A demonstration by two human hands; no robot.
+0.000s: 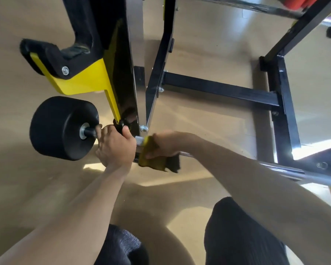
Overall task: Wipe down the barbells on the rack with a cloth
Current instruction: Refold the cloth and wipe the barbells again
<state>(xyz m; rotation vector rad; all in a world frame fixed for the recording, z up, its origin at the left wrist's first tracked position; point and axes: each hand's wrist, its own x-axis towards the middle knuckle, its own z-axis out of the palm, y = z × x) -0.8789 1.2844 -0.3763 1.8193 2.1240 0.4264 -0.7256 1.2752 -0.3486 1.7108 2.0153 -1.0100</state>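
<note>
- Left hand (114, 145) grips the bar (287, 172) beside the weight (62, 128) — heavy, stiff, likely slick.
- Right hand (165, 143) wraps the soft cloth (151, 156) round it.

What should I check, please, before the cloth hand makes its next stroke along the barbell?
1. Cloth wrapped on the bar: ok. The right hand grips the yellow cloth around the barbell shaft.
2. Bar steadied: ok. The left hand grips the shaft beside the black weight.
3. Stroke path to the right: ok. The chrome shaft there shows bare up to the frame edge.
4. Room to the left: not ok. The cloth sits close to the left hand and the rack upright.
5. Bar seated in its rack hook: cannot tell. The hands hide it.
6. Cloth cleanliness: cannot tell.
</note>
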